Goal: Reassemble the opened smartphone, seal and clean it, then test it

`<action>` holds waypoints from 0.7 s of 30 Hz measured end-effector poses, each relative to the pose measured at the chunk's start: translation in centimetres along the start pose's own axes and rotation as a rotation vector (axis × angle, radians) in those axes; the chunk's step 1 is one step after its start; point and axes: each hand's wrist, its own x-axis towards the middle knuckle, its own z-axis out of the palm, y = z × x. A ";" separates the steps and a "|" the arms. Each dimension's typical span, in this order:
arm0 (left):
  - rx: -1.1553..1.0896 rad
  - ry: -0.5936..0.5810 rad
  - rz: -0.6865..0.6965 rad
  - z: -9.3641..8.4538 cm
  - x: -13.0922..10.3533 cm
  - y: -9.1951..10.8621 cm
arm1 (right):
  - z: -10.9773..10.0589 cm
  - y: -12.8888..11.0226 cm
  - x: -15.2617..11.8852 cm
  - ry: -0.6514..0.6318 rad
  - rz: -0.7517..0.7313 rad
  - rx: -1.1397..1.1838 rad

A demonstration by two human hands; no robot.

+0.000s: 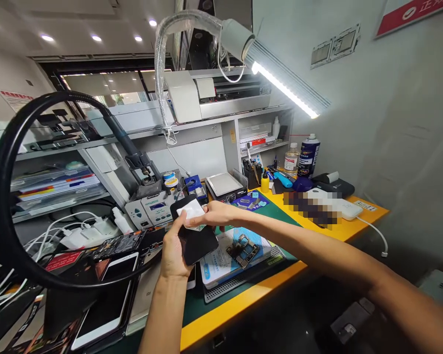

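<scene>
A black smartphone (200,246) is tilted up over the front of the bench, and my left hand (174,250) is closed around its near left side. My right hand (219,215) pinches a white wipe (190,210) that lies against the upper part of the dark glass. The left thumb also rests by the wipe's edge. Just right of the phone, a bare circuit board (243,250) sits on a white and blue box (214,265). Whether the phone is whole or only a screen panel, I cannot tell.
Left of my hands lie several phones, among them a white-framed phone (105,300). A black flexible hose (0,206) loops there from the soldering station (155,209). A lit lamp (284,73) hangs overhead. A yellow bottle (265,183) and spray can (309,156) stand behind.
</scene>
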 end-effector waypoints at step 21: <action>0.149 0.083 -0.139 0.2 0.4 1.5 | 2.2 10.4 -13.9 0.295 -0.813 -1.026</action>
